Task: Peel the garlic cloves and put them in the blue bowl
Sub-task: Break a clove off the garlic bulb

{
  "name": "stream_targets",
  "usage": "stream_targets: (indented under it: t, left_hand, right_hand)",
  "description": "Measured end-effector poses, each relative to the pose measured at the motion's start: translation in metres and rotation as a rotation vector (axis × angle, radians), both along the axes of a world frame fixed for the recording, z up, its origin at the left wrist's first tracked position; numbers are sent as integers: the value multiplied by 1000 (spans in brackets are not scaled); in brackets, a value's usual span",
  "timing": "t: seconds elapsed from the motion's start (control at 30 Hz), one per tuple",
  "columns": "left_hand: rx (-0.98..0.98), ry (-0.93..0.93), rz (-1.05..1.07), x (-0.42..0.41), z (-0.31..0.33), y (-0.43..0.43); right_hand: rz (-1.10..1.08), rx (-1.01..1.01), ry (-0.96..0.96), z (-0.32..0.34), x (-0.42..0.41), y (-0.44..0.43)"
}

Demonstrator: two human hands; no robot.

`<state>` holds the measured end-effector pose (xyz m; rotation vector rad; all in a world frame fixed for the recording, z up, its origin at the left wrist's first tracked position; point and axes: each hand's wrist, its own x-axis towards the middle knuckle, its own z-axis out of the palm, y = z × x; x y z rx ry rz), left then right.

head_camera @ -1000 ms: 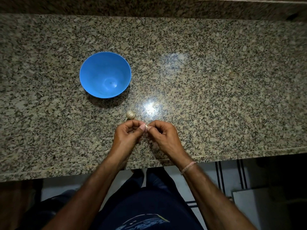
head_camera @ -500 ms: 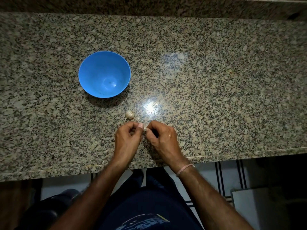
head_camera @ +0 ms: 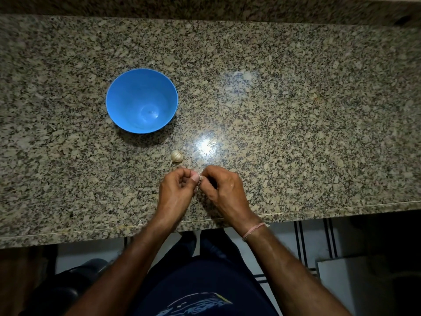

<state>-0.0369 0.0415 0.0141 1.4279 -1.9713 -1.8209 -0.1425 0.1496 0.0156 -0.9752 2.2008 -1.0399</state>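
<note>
Clove (head_camera: 200,178) pinched between left hand (head_camera: 175,192) and right hand (head_camera: 225,190) near counter edge (head_camera: 68,233) (bowl (head_camera: 120,117) apart).

Single head cam, looks fwd & down, close over granite counter (head_camera: 296,110), near edge in view

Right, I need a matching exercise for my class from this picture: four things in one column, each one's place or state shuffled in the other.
1 blue bowl
2 garlic bulb
3 garlic clove
4 pink wristband

A pinched between left hand and right hand
B empty
C round the right wrist
D lying on the counter between bowl and hands

Pairs: 1-B, 2-D, 3-A, 4-C
</note>
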Motion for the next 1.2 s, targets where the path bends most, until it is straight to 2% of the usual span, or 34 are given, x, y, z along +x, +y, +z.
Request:
stream_targets:
  t: [0.07,0.17,0.2,0.33,0.53,0.77,0.8,0.9,1.0,1.07,1.2]
  left_hand:
    - [-74,-58,-56,-2,2,2]
    - [-182,-90,-165,-4,3,4]
    - [-183,-92,-193,-5,2,5]
    - [-181,-107,-215,-2,0,4]
    - [-151,-110,-121,-5,4,1]
    - [-272,-98,-120,-3,-3,3]
    - [-287,-102,-132,-4,-3,2]
    - [-253,-95,-128,-7,2,3]
    - [-146,-98,-73,-10,7,7]
    - [-141,-94,-68,-10,8,7]
    - [-245,-13,-79,-7,8,7]
  right_hand:
    - [-31,-2,-24,-1,2,-3]
    - [-123,-45,-211,-3,6,-4]
    - [-125,-53,-216,-3,7,-4]
    - [13,-29,-3,-4,10,-2]
    - [-26,-21,-42,-5,7,-3]
    - [-36,14,132,-12,4,0]
    - [-58,-21,77,-11,4,0]
    - [-187,-94,-316,-1,5,-6]
    - [-320,-101,-551,0,8,-8]
    - [-386,-135,-702,1,8,-7]
    - [-416,-164,-796,1,5,-2]
